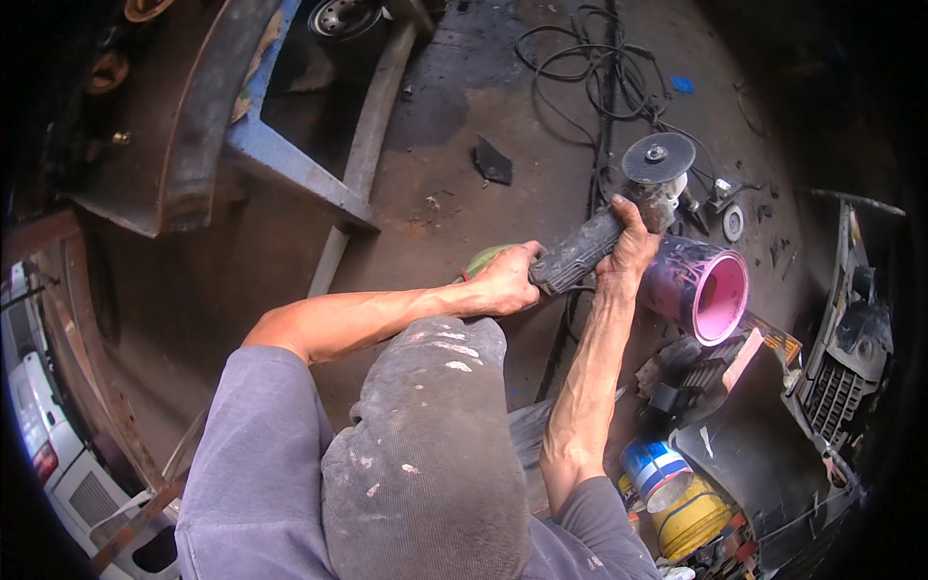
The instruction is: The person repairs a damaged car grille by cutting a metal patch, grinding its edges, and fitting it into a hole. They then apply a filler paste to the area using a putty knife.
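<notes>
An angle grinder (590,246) with a dark ribbed body and a round black disc (659,158) is held out in front of me, disc end to the far right. My right hand (630,240) is closed round its body close to the head, the thumb lying along the top. At the rear end of the grinder, my left hand (507,278) has its fingers curled against the body; part of that grip is hidden. Something green (488,259) shows behind the left hand, too covered to name. A pink-lined bucket (720,295) lies on its side just right of my right hand.
A blue metal frame (300,164) stands at the far left. Coiled black cable (590,72) lies on the floor beyond the grinder. Car grille parts (836,396), a yellow bucket (691,522) and a blue-and-white tin (657,474) crowd the right side.
</notes>
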### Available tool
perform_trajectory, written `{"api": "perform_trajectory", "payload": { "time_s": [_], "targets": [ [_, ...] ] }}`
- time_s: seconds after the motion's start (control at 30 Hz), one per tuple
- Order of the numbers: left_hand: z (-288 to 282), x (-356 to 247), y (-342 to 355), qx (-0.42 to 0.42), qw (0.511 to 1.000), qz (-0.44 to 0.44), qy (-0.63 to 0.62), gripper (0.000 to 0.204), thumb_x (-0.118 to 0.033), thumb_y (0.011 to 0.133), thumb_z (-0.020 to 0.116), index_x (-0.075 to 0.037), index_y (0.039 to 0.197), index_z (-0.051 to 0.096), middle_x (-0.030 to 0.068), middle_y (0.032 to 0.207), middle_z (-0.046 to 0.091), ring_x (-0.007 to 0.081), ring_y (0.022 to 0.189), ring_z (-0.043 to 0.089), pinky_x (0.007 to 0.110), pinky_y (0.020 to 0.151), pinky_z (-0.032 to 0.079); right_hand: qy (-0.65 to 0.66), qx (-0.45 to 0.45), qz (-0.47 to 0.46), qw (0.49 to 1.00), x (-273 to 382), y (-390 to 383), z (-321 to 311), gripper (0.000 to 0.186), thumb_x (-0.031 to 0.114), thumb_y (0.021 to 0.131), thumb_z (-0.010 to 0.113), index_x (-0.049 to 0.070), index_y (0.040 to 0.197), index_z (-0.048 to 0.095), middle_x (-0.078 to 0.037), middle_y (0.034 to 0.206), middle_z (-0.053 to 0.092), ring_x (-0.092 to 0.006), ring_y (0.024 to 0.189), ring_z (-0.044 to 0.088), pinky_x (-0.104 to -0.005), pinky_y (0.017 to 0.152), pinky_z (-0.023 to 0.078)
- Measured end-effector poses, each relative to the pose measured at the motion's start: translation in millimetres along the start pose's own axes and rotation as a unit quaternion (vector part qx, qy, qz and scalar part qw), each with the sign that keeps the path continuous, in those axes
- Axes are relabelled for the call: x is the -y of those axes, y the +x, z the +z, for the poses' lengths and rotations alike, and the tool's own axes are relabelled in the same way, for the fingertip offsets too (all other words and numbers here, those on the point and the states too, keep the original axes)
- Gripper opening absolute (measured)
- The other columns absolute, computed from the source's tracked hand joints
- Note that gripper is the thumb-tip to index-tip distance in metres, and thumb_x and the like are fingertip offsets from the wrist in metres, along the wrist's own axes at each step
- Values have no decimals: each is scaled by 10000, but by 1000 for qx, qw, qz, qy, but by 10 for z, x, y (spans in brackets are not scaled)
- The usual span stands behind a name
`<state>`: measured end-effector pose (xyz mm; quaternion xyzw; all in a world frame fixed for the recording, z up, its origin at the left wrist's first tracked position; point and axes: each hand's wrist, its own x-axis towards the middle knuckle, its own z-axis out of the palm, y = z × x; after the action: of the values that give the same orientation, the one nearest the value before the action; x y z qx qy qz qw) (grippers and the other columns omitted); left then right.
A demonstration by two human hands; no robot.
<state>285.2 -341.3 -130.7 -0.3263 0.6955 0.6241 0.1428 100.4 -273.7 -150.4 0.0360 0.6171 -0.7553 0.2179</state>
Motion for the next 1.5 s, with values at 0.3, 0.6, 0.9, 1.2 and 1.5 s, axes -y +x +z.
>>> {"api": "perform_trajectory", "payload": {
  "time_s": [0.3,0.6,0.9,1.2,1.5],
  "targets": [
    [68,51,126,33,998,47,19,641,-129,761,661,17,1363,497,242,1049,683,329,978,668,419,867,514,-8,-19,-45,999,56,23,29,577,-67,665,772,-11,1202,572,-87,1074,657,-224,910,654,-366,814,555],
    [-759,623,880,-345,932,-14,109,756,-230,775,813,41,1361,421,297,1286,498,450,1205,536,503,1012,478,-65,57,2,996,269,-106,-207,543,1,703,766,15,1213,579,-60,963,641,-192,768,653,-338,701,585],
    [-711,661,1502,-361,927,-70,70,724,-164,792,811,49,1371,433,248,1225,620,360,1175,614,430,976,516,-157,119,76,977,335,-621,-438,790,15,619,837,37,1326,484,-52,1074,629,-190,960,619,-347,862,529],
    [-733,-32,836,-154,855,103,-484,573,41,891,684,49,1418,459,114,1211,660,164,1031,652,297,853,582,-218,119,86,965,216,-855,-469,966,-33,607,827,63,1460,384,-68,1150,613,-174,994,623,-315,870,533],
    [-706,-292,616,-182,890,99,-406,510,42,860,715,61,1333,525,65,1063,690,122,930,658,266,794,569,-245,140,79,956,237,-898,-375,972,-41,604,816,35,1464,368,-98,1187,616,-200,1043,631,-330,922,526]
  ]
}}
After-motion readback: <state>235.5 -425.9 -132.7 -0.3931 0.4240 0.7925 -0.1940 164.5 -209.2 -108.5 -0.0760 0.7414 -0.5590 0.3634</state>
